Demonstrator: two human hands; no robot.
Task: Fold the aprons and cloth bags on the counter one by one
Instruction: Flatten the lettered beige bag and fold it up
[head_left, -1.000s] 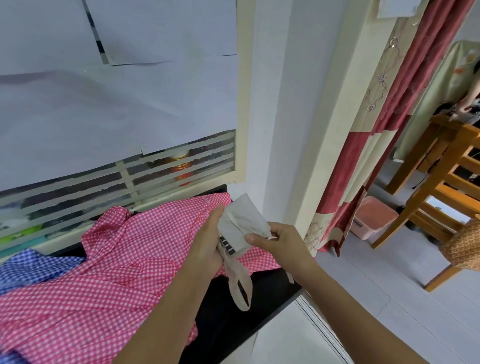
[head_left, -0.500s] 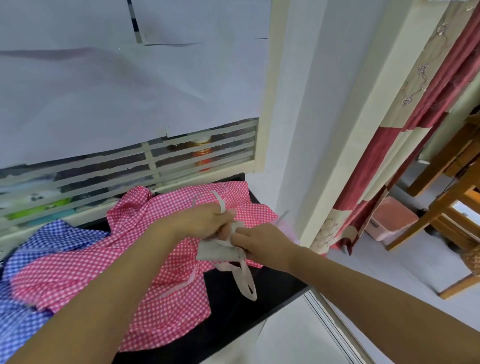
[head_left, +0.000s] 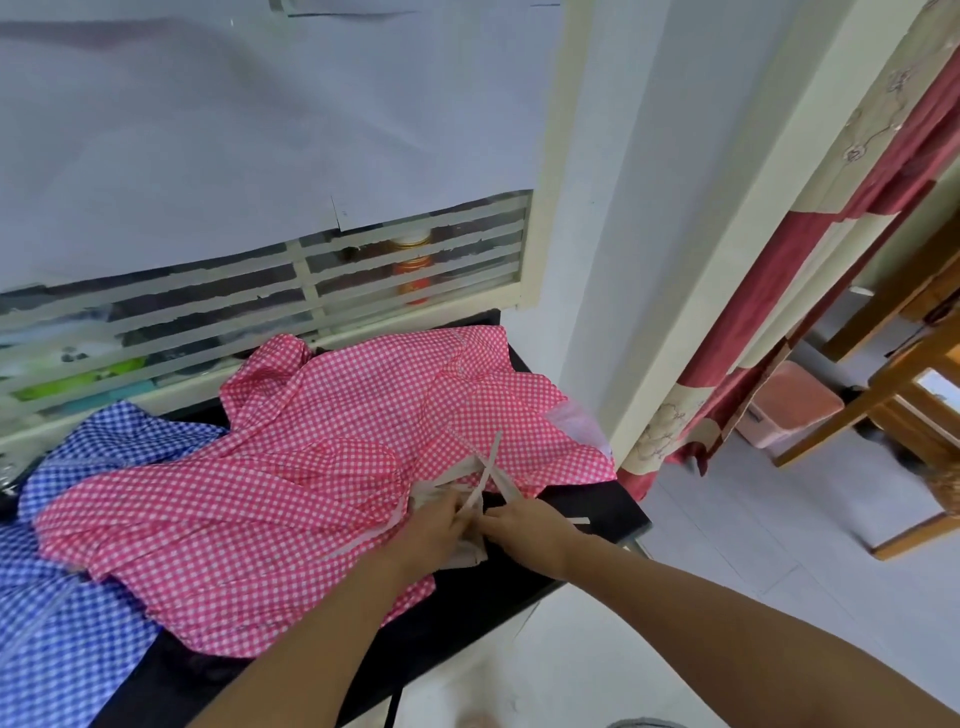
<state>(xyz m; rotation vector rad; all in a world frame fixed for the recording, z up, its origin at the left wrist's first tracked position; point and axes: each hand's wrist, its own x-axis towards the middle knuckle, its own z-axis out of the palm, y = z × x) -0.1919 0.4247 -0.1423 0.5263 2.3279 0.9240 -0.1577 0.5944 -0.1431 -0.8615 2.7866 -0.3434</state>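
Observation:
A small beige cloth bag (head_left: 470, 551), folded into a bundle, lies at the right end of the black counter (head_left: 613, 512). Its long straps (head_left: 488, 467) stick up and cross over the pink cloth. My left hand (head_left: 434, 530) grips the bundle from the left, and my right hand (head_left: 524, 527) holds it from the right; most of the bag is hidden under both hands. A crumpled pink checked apron (head_left: 311, 467) covers the middle of the counter. Beside it on the left lies a blue checked apron (head_left: 78, 545).
A slatted window (head_left: 311, 291) with jars behind it runs along the counter's far side, white paper above it. To the right are a white pillar (head_left: 727, 234), a red and cream curtain (head_left: 779, 322), a pink bin (head_left: 789, 410) and wooden chairs (head_left: 909, 395) on the tiled floor.
Both hands have brought the bag down from mid-air onto the counter's right end, and the view has tipped lower. The straps now lie fanned over the pink apron.

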